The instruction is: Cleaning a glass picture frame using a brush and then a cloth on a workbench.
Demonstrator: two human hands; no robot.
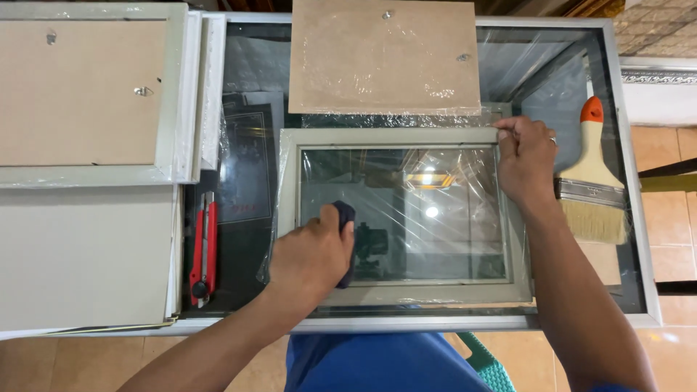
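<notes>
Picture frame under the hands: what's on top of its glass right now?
On the picture frame glass, the left hand presses a dark cloth; the right hand grips the top corner. Crinkled plastic wrap shows over the pane. Glass under the cloth is hidden.

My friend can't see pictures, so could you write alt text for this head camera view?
Seen from above, a person's left hand presses a dark cloth on the glass of a pale picture frame lying on a glass table, while the right hand holds its top right corner. A paintbrush lies right, a red utility knife left, a brown backing board above.

Pale picture frame [404, 138] lies flat, dark cloth [346, 218] on its glass.
</notes>
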